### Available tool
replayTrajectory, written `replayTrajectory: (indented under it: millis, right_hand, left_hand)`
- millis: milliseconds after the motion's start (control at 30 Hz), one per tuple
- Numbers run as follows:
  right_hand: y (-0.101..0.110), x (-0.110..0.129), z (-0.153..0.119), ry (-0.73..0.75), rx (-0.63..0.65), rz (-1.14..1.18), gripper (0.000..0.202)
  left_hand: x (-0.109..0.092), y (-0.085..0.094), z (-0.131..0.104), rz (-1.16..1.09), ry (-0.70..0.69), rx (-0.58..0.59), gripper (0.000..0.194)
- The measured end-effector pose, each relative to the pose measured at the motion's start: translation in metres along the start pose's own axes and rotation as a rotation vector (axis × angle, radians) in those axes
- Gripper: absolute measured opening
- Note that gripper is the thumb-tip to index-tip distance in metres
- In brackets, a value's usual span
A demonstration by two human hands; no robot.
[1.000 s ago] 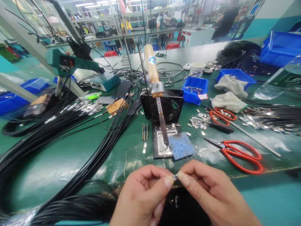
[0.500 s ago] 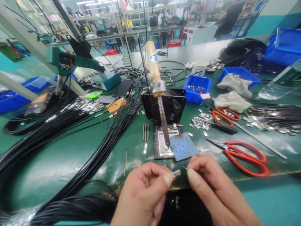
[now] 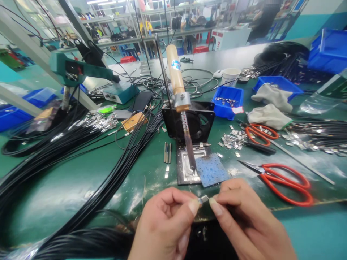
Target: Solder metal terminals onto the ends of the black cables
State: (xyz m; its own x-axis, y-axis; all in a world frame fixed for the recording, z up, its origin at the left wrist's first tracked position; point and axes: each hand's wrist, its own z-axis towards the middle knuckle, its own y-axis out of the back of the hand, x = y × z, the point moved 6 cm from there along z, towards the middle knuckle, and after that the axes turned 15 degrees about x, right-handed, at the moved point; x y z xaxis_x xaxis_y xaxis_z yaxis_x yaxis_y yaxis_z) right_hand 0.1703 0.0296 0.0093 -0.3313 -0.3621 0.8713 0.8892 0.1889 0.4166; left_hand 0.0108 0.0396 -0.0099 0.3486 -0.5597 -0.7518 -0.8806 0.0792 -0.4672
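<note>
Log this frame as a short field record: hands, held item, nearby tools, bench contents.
left hand: pinches a small metal connector at its fingertips
right hand: fingertips meet the same connector from the other side
soldering iron: clamped tilted, tip down over a metal tray
blue sponge: beside the tray
red scissors: right of the sponge
black cables: spread across the left of the green bench

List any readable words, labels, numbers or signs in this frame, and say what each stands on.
No text can be read.
Blue-and-white label on the soldering iron's wooden handle: too blurred.
White-and-red tag on the blue parts bin: too small.
Red mark on the white cabinet at the back: too blurred.
Small metal connector pinched between the left hand and right hand: no marking visible.
</note>
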Motion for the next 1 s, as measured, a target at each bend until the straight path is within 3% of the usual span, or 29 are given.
replayTrajectory:
  millis: [367,600,1000]
  right_hand:
    - [0.002,0.001,-0.001,0.014,-0.062,-0.028,0.021]
    - [0.003,0.003,0.004,0.01,-0.114,-0.034,0.019]
    - [0.002,-0.001,0.013,-0.003,-0.141,-0.054,0.018]
  left_hand:
    - [-0.005,0.001,0.004,0.001,-0.04,-0.069,0.022]
    - [-0.008,0.001,0.011,0.024,-0.024,-0.029,0.019]
    - [-0.013,0.001,0.019,-0.012,-0.032,-0.057,0.023]
